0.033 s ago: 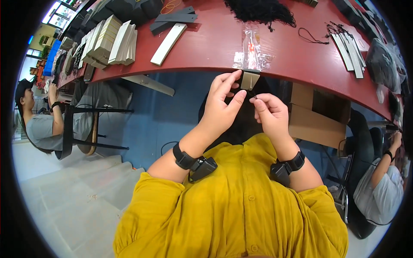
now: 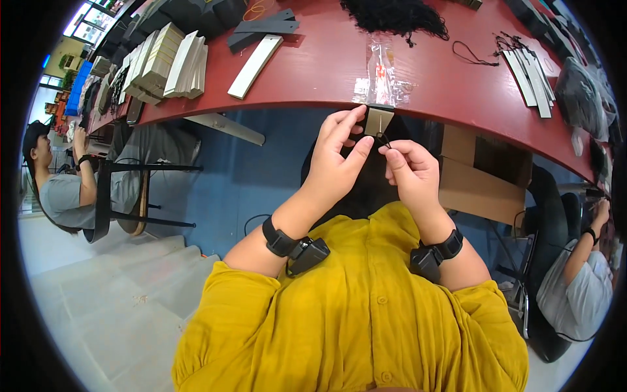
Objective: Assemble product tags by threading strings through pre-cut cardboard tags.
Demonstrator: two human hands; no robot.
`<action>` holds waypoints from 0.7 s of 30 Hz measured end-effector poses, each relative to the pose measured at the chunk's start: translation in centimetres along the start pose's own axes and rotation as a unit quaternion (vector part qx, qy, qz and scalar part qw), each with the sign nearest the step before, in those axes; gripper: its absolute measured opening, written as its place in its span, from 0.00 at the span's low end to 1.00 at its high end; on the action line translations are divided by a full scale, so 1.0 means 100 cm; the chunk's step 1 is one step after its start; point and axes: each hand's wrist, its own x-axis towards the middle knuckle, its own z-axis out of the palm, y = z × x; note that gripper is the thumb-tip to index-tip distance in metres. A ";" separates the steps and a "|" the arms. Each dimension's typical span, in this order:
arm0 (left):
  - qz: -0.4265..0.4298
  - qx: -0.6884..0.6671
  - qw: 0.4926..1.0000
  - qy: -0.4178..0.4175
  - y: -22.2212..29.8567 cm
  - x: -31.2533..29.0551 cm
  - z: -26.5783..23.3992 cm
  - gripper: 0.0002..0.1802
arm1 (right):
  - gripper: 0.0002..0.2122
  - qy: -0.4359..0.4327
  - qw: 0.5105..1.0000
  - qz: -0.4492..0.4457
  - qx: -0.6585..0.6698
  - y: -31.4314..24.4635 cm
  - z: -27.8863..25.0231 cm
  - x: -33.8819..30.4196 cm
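Observation:
At the table's near edge is a small tan plate (image 2: 379, 121) with a dark top edge and a thin pale line down its middle. My left hand (image 2: 341, 153) is closed about its left side, index finger near the top and thumb at the lower corner. Just right of that thumb, my right hand (image 2: 411, 166) pinches a thin black cord (image 2: 385, 142) between thumb and forefinger. The cord forms a small loop by the plate's lower end. Whether the plate is fixed to the table cannot be told.
Stacked pale strips (image 2: 157, 62) stand on the red table (image 2: 313, 72) at left, beside a single white strip (image 2: 255, 67). Beyond my hands lie a clear plastic bag (image 2: 381, 72) and a black cord pile (image 2: 395, 18). Corded white tags (image 2: 528, 80) lie right, above a cardboard box (image 2: 483, 186). People sit either side.
The black cord's loop shows more openly beside the plate. My right hand has shifted very slightly; my left hand keeps its place.

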 end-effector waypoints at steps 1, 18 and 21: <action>0.000 0.000 1.000 0.001 0.000 -0.001 0.000 0.24 | 0.06 0.003 1.000 -0.013 0.002 -0.008 0.005 0.002; 0.027 0.024 0.999 -0.008 -0.002 -0.001 -0.001 0.26 | 0.05 -0.020 0.999 0.050 0.000 -0.010 0.007 0.021; 0.039 0.015 0.999 -0.008 -0.003 0.000 -0.001 0.26 | 0.04 -0.020 0.999 0.033 -0.009 -0.002 0.006 0.021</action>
